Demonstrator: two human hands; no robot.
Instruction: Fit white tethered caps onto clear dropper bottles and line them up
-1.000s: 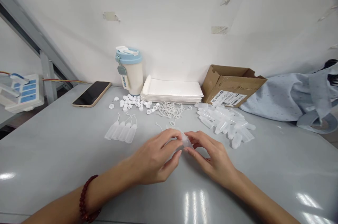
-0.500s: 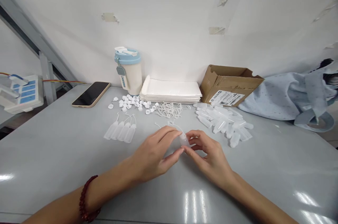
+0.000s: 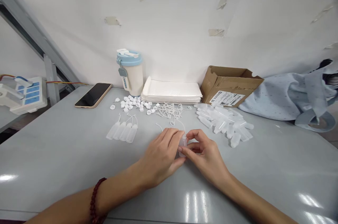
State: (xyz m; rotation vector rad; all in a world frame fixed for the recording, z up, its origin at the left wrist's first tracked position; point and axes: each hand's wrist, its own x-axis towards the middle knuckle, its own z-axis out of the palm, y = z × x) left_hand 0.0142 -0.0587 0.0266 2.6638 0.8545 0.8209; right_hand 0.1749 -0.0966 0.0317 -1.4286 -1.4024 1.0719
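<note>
Between my two hands is a small translucent plastic bottle point(image 3: 182, 143), partly covered by fingers, with a white cord loop point(image 3: 181, 122) rising from its top. My left hand point(image 3: 165, 152) is closed around its left side. From the right, my right hand point(image 3: 204, 152) pinches the bottle between thumb and fingers. Left of my hands lie several similar bottles point(image 3: 123, 131) in a row, each with a cord at the top. Behind them are a heap of small white caps point(image 3: 132, 102) and a tangle of white cords point(image 3: 170, 110). To the right is a pile of translucent bottles point(image 3: 223, 120).
A stack of white envelopes point(image 3: 171, 90) and an open cardboard box point(image 3: 229, 85) stand along the wall. Left of them are a lidded cup point(image 3: 132, 78) and a phone point(image 3: 93, 95). A light blue cloth bag point(image 3: 282, 92) lies at the right on the grey table point(image 3: 79, 160).
The bottle has become more upright in my hands and moved slightly closer to me. My left fingers have closed further around it. The view has shifted slightly.
</note>
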